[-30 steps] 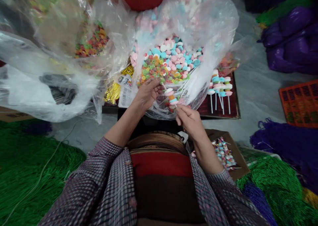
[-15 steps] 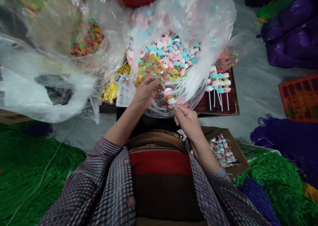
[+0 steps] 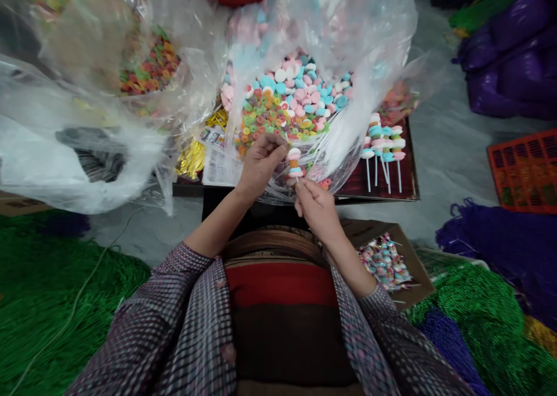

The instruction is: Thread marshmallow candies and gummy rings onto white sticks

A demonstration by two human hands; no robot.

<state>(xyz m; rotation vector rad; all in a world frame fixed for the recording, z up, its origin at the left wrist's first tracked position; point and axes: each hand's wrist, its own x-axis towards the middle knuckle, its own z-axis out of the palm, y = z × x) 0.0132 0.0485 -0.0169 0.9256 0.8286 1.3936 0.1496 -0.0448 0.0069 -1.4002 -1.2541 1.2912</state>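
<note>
My right hand (image 3: 318, 205) pinches the lower end of the stick of a candy skewer (image 3: 295, 162), which stands nearly upright. Threaded on it are pink, white and blue marshmallows with an orange gummy ring among them. Close to the skewer's tip, my left hand (image 3: 262, 162) has its thumb and fingers pressed together; whatever is between them is too small to make out. Behind both hands an open plastic bag holds gummy rings (image 3: 261, 117), marshmallows (image 3: 300, 91) and a bundle of white sticks (image 3: 337, 140).
Several filled candy skewers (image 3: 383, 143) lie at the table's right edge. Gold twist ties (image 3: 191, 159) are at the left, below a bag of gummy rings (image 3: 159, 65). A cardboard box (image 3: 420, 274) of wrapped candies stands low right. An orange crate (image 3: 524, 169) is farther right.
The skewer has swung from tilted to nearly upright. My right hand has shifted a little left and up, while my left fingers have closed in beside the skewer's tip.
</note>
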